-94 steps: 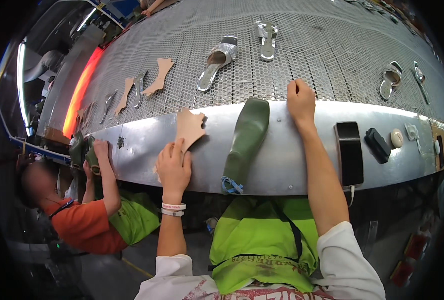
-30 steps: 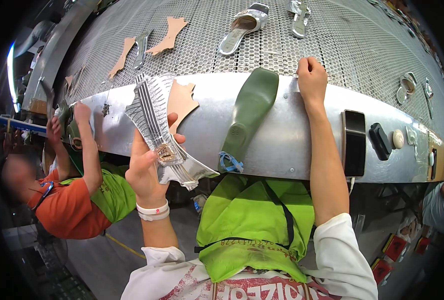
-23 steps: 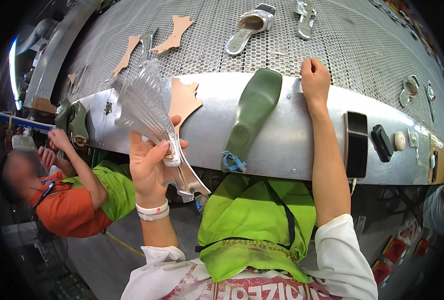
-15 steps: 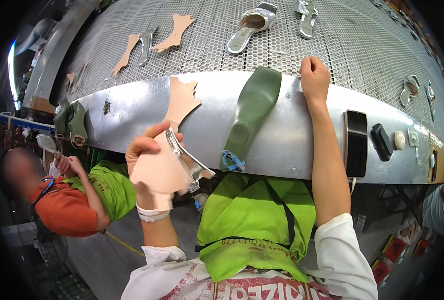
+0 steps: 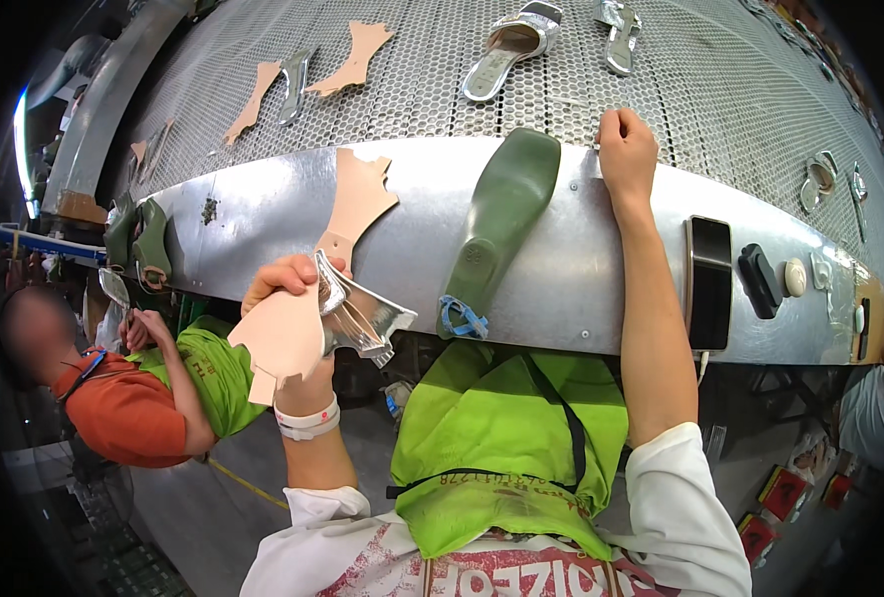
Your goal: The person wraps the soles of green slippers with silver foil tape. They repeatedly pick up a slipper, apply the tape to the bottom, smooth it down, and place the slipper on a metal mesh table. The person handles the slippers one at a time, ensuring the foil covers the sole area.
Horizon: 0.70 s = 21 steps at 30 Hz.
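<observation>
My left hand (image 5: 283, 284) grips a shoe upper (image 5: 281, 333) above the near edge of the metal bench. Its smooth beige side faces up, and folded silver parts stick out on the right. Behind it a flat beige shoe piece (image 5: 360, 194) with a notched end lies on the bench. In the middle, a green shoe last (image 5: 506, 204) lies sole up, with a blue tie (image 5: 462, 316) around its near end. My right hand (image 5: 628, 149) is closed in a fist beside the last, at the bench's far edge; anything inside the fingers is hidden.
Beyond the bench a perforated conveyor belt (image 5: 412, 114) carries silver sandals (image 5: 506, 55) and beige pieces (image 5: 357, 58). On the right lie a phone (image 5: 708, 284) with a cable and a black case (image 5: 759, 282). A co-worker in orange (image 5: 123, 413) sits at the left; green lasts (image 5: 150, 244) lie nearby.
My left hand has turned the shoe upper, swinging its beige part to the left and showing more of the silver folds. My right fist has stayed almost in place.
</observation>
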### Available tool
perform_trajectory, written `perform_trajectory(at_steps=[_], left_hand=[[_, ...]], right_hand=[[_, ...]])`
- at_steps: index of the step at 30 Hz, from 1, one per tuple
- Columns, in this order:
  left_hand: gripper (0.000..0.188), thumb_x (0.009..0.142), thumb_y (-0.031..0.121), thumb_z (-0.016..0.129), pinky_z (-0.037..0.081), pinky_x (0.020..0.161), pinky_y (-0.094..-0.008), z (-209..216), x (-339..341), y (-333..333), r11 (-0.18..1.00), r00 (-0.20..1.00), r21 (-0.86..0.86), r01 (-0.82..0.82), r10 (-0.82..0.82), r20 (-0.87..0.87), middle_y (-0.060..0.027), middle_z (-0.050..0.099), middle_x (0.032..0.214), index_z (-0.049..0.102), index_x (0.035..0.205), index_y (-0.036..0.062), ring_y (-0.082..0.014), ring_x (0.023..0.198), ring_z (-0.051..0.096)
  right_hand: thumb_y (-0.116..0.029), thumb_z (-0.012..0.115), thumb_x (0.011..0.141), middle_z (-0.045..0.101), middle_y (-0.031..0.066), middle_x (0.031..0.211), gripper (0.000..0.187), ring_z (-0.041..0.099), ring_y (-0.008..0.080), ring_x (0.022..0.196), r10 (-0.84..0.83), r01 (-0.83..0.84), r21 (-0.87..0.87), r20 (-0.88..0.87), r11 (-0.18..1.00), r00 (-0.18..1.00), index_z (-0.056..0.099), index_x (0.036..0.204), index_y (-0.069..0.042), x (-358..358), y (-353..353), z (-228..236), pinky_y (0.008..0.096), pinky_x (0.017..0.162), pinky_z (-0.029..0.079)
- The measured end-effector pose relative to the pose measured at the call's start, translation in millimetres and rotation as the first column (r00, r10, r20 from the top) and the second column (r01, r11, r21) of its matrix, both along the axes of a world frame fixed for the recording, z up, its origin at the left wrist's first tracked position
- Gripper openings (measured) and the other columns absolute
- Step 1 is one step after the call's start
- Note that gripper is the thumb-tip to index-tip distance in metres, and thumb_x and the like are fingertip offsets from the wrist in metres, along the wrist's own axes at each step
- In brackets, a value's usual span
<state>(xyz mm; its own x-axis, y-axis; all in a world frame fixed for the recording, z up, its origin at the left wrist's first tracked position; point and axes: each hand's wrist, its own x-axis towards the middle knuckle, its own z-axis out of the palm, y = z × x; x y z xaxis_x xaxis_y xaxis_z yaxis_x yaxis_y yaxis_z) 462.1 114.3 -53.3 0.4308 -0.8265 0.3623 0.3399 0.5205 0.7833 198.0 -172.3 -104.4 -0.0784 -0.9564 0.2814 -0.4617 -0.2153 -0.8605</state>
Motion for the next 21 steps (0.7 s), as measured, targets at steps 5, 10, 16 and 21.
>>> perform_trajectory(at_steps=[5,10,16,21], left_hand=[[0.049,0.085,-0.007,0.051,0.058,0.086,-0.0409,28.9,-11.7,-0.7,0.948,0.98,0.263,-0.179,0.195,-0.038,-0.0258,0.051,0.132,0.043,0.133,-0.0039,-0.0354,0.102,0.064],[0.061,0.082,-0.006,0.054,0.052,0.092,-0.04,48.4,5.2,3.4,0.937,0.956,0.231,-0.261,0.217,0.198,-0.0261,0.047,0.136,0.035,0.14,-0.0037,-0.0349,0.107,0.063],[0.057,0.084,-0.003,0.06,0.048,0.094,-0.039,69.0,49.5,4.3,0.637,0.454,0.134,-0.759,0.371,0.81,-0.0241,0.052,0.132,0.041,0.137,-0.0048,-0.0308,0.11,0.062],[0.06,0.084,0.006,0.066,0.045,0.098,-0.0402,62.0,44.2,-4.7,0.744,0.052,0.024,-0.668,0.015,0.999,-0.0169,0.056,0.132,0.043,0.139,-0.0005,-0.0316,0.117,0.058]], right_hand=[[-0.026,0.053,0.09,0.065,0.0145,0.073,0.03,0.06,0.0262,0.067,-0.003,0.003,-0.011,0.004,1.0,1.0,0.063,0.081,0.001,5.5,0.1,-0.6,0.038,0.068,0.047],[-0.026,0.053,0.089,0.065,0.0148,0.074,0.03,0.06,0.0265,0.068,-0.005,0.005,0.021,-0.006,1.0,1.0,0.063,0.081,0.002,13.4,2.8,-0.8,0.0382,0.068,0.047],[-0.026,0.053,0.09,0.065,0.0158,0.074,0.03,0.06,0.0282,0.066,0.002,-0.002,-0.011,-0.012,1.0,1.0,0.062,0.081,0.002,16.6,2.1,-1.3,0.0389,0.068,0.046],[-0.025,0.052,0.09,0.065,0.0167,0.073,0.03,0.059,0.0286,0.065,0.001,-0.002,-0.028,-0.028,1.0,1.0,0.062,0.08,0.002,22.9,3.8,-0.9,0.0395,0.067,0.046]])
